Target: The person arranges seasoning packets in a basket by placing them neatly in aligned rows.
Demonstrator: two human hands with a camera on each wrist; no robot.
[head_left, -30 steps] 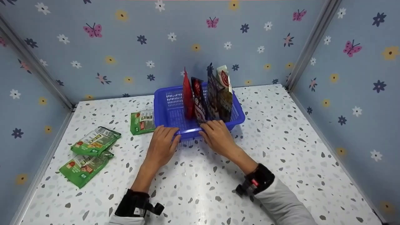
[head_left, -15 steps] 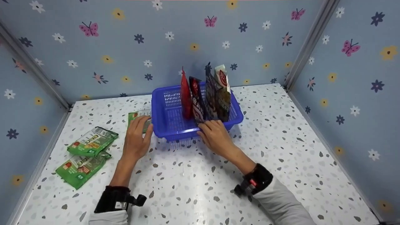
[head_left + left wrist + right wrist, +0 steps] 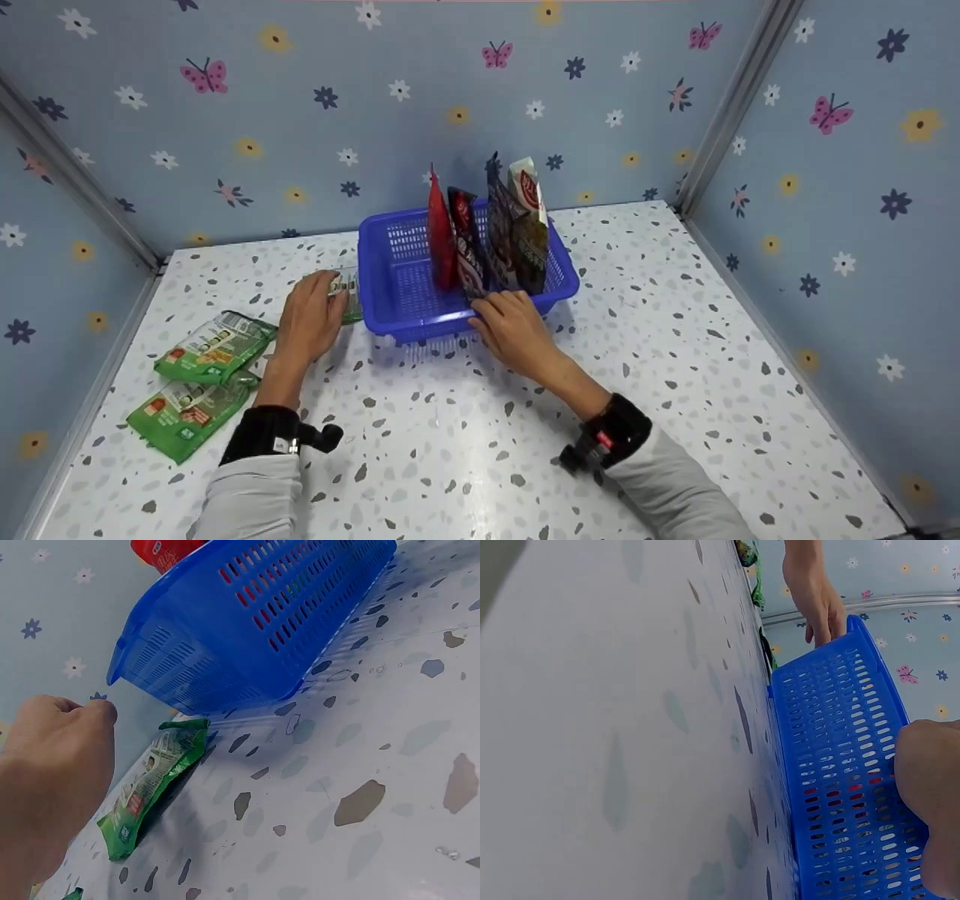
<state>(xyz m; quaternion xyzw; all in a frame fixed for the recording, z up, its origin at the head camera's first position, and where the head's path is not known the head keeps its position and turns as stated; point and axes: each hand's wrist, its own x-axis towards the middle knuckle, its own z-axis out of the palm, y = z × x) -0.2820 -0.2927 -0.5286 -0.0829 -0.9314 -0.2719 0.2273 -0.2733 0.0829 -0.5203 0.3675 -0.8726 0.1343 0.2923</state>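
A blue plastic basket stands near the back wall, holding a red bag, a dark bag, another dark bag and a white-topped bag, all on edge. My right hand grips the basket's near rim, fingers over it and thumb outside. Left of the basket, my left hand hovers over a green snack packet, partly covering it in the head view. The left wrist view shows that hand apart from the flat-lying packet.
Two more green packets lie at the left, the upper one overlapping the lower one. Flower-patterned walls enclose the speckled white table at the back and sides.
My left hand has let go of the basket's near rim and moved left, over the single green packet. The right hand keeps its hold on the rim.
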